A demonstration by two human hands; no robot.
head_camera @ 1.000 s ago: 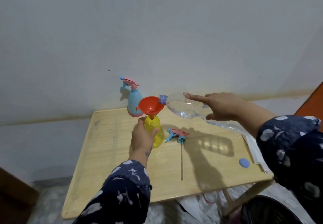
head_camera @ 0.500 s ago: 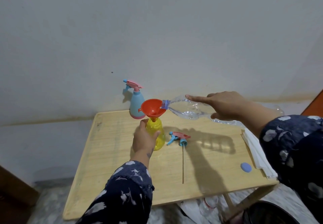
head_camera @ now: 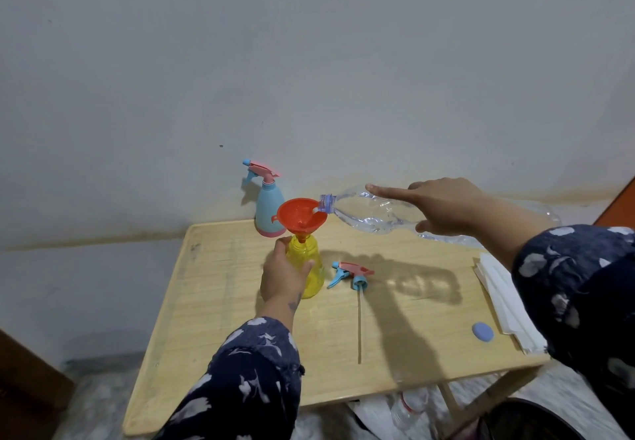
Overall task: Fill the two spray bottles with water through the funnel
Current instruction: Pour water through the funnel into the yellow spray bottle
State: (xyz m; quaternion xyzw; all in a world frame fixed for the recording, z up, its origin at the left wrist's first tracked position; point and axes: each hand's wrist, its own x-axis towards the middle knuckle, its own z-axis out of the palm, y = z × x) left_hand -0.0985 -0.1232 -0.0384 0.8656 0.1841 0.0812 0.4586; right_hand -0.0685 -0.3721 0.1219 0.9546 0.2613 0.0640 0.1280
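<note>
Near front edge of wooden table [head_camera: 240, 353], bare board. Farther in, left hand [head_camera: 282, 276] wrapped around yellow spray bottle [head_camera: 309, 267], orange funnel [head_camera: 301, 215] seated in neck. Right hand [head_camera: 443, 207] gripping tilted clear water bottle [head_camera: 364, 211], mouth over funnel rim. Blue spray bottle [head_camera: 269, 209] upright at far edge beside wall.

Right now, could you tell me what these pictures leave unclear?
Head view only:
- Water level in the yellow bottle: left hand covers much of it.
- Clear bottle's rear end: behind the right hand.
- Whether the blue bottle holds water: opaque.
- Paper stack: partly under the right sleeve.
</note>
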